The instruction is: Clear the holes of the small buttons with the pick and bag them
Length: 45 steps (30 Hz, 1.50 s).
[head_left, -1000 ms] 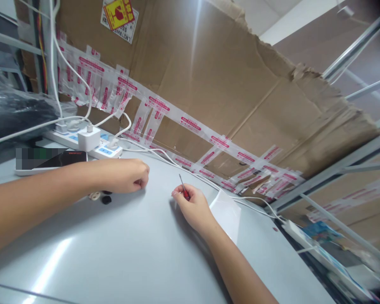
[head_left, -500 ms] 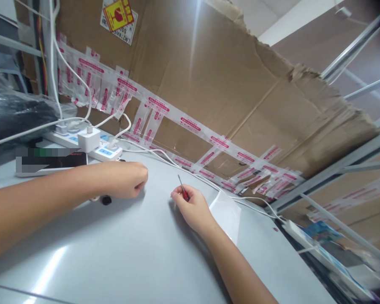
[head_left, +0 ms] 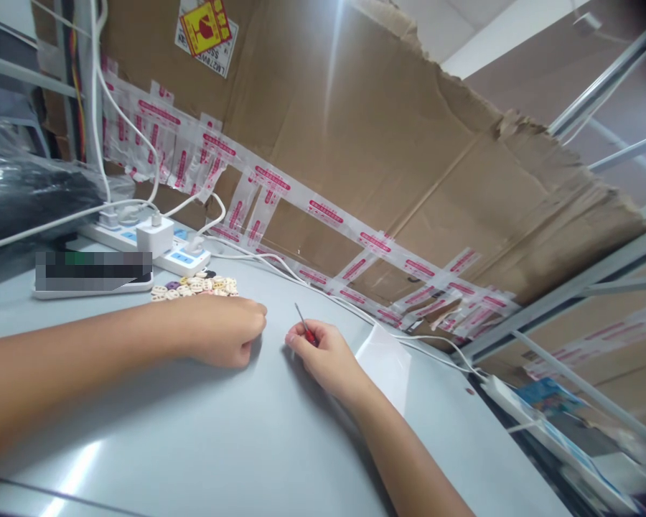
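My left hand (head_left: pixel 229 330) is closed with its back to the camera, low over the grey table (head_left: pixel 209 445); whatever its fingers hold is hidden. Just behind its wrist lies a cluster of small cream, yellow and purple pieces (head_left: pixel 194 284), partly covered by the forearm. To the right, my right hand (head_left: pixel 320 352) pinches a small screwdriver (head_left: pixel 309 332) by its red handle, the thin metal shaft pointing up and to the left. A gap of bare table separates the two hands.
A white power strip (head_left: pixel 180 263) with a plugged-in adapter (head_left: pixel 155 235) stands at the back left, beside a blurred device (head_left: pixel 94 287). White cables run along the cardboard wall (head_left: pixel 355 129). A white sheet (head_left: pixel 386 366) lies beyond my right wrist.
My left hand has moved right and closer to me, towards my right hand, uncovering the cluster of small pieces. The screwdriver in my right hand has shifted slightly left.
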Available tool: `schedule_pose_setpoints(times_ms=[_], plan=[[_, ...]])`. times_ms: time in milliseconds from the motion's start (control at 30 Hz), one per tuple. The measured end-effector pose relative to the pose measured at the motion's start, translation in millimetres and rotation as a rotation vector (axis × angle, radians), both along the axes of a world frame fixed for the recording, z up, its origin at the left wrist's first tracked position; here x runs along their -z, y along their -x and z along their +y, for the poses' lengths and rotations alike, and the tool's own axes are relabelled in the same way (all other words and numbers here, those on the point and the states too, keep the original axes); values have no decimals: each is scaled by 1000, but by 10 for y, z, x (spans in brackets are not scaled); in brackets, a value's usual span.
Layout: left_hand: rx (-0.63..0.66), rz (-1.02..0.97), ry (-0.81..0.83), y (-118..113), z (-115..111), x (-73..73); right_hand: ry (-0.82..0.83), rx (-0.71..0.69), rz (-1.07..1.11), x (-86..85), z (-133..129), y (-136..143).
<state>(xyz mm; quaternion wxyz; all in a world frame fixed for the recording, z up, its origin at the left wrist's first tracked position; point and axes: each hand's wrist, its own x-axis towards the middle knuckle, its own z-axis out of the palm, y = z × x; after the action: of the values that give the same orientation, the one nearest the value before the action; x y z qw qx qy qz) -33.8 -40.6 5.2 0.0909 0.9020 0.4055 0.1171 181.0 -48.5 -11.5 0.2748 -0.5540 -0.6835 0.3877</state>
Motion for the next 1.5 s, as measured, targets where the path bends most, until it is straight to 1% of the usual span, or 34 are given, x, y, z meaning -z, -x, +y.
schedule_pose_setpoints(times_ms=[100, 167, 333, 467, 600, 733, 833, 967, 1100, 1500], plan=[[10, 188, 45, -28, -27, -20, 17, -11, -6, -4, -9, -1], [12, 206, 36, -52, -43, -29, 23, -11, -10, -5, -11, -3], [45, 163, -10, -105, -32, 26, 53, -30, -31, -18, -23, 14], [63, 124, -7, -134, -14, 54, 76, -42, -42, -41, -47, 35], [78, 43, 70, -148, -19, 26, 90, -58, -41, -62, -62, 33], [24, -62, 185, -136, 11, 12, 103, -69, -36, -77, -67, 29], [-2, -99, 241, -118, 44, 9, 117, -78, -36, -88, -68, 36], [1, -104, 278, -112, 56, -7, 124, -82, -47, -102, -71, 42], [21, -103, 262, -123, 47, -18, 122, -95, -54, -107, -70, 38], [27, -83, 286, -131, 19, -73, 84, -120, -62, -101, -86, 52]])
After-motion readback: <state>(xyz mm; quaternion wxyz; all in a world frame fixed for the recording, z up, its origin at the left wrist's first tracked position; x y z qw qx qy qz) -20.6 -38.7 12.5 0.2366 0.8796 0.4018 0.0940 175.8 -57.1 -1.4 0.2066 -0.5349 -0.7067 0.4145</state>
